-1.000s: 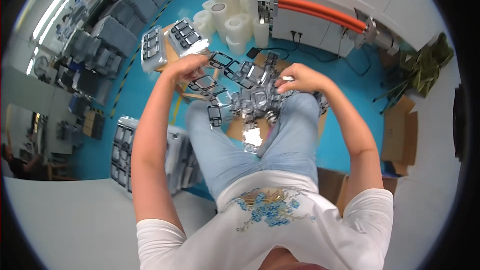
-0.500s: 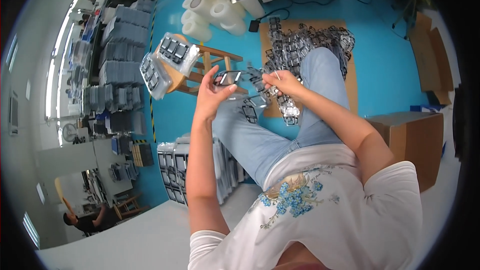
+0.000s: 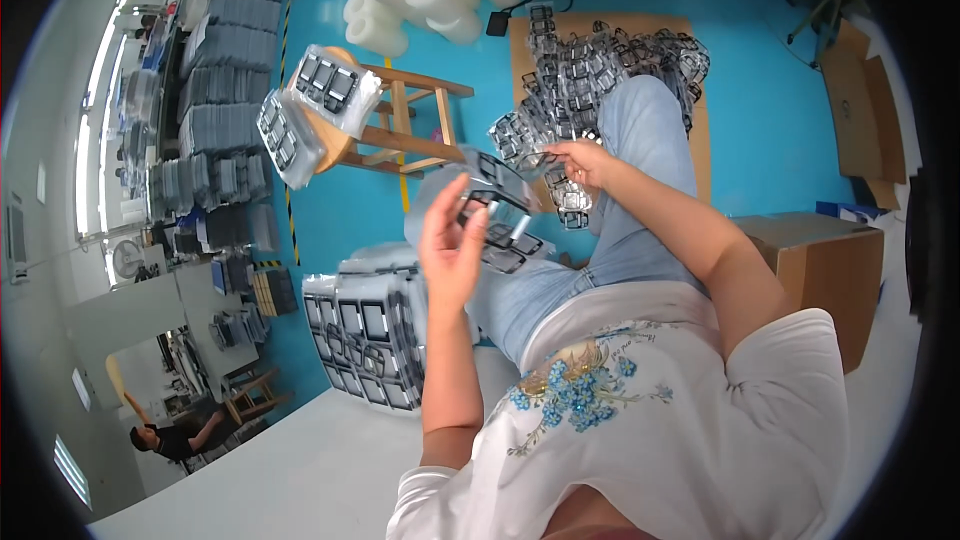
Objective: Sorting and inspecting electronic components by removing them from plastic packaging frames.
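Note:
My left hand (image 3: 452, 245) is closed with thumb and fingers round a dark rectangular frame piece in clear film. Beyond its fingertips a blurred bundle of black frames in clear film (image 3: 500, 180) spreads over my left knee, and more frames (image 3: 518, 252) lie on the thigh. The right hand (image 3: 585, 162) pinches something thin at the bundle's right side, too small and smeared to name. Past that hand, a large heap of black frames in clear film (image 3: 590, 75) covers a cardboard sheet (image 3: 697, 170) on the floor.
On the left, a wooden stool (image 3: 340, 145) bears two bagged stacks of frames (image 3: 338, 85). A block of stacked frame sheets (image 3: 365, 335) stands by my left elbow. White film rolls (image 3: 435, 5) lie far off; a cardboard box (image 3: 815, 280) sits to the right.
My left hand has come nearer my body, its fingers now wrapped closer round the piece. The film bundle beyond it has swung into view over the knee. My right hand still pinches.

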`<state>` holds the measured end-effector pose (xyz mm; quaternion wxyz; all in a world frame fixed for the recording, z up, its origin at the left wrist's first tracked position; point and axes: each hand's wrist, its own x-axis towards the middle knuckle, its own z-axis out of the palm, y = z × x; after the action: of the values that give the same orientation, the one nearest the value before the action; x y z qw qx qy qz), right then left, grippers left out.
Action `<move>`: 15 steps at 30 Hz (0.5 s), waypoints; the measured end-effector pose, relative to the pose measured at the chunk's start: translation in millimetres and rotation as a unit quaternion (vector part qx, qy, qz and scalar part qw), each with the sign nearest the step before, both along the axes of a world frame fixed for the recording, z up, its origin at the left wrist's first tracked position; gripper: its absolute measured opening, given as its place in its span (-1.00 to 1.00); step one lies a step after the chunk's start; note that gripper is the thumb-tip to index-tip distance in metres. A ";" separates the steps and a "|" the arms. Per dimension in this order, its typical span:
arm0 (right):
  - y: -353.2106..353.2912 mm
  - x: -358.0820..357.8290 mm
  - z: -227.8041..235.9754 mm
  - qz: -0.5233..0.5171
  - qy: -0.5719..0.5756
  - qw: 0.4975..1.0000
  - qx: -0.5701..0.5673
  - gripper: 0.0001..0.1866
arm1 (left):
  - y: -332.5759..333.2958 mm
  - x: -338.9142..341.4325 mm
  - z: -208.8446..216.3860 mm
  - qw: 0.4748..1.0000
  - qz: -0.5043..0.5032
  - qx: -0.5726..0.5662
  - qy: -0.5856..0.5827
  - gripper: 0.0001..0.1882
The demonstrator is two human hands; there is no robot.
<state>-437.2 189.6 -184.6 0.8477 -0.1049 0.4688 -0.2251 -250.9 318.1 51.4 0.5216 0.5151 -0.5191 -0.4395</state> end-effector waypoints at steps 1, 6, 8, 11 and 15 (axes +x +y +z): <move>2.0 1.9 3.8 -0.026 0.027 0.999 -0.028 -0.89 | -1.1 2.1 1.1 0.997 0.082 -0.011 -0.009 -0.50; 11.5 11.1 12.1 -0.151 0.142 0.933 -0.294 -0.81 | -15.6 55.1 -15.2 0.941 0.269 0.101 0.179 -0.59; 9.6 16.5 21.3 -0.190 0.128 0.934 -0.274 -0.78 | -17.1 87.3 -26.2 0.913 0.247 0.136 0.296 -0.60; 2.3 14.8 43.7 -0.261 0.058 0.938 -0.221 -0.75 | -13.2 118.8 -44.2 0.870 0.247 0.205 0.375 -0.61; -20.1 3.5 85.0 -0.293 -0.017 0.937 -0.192 -0.75 | -3.6 124.4 -49.6 0.756 0.031 0.359 0.546 -0.57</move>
<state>-433.7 169.5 -99.6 0.7160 -0.1202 0.4118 -0.5508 -126.6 314.5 1.8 0.5068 0.3526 0.0661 -0.7839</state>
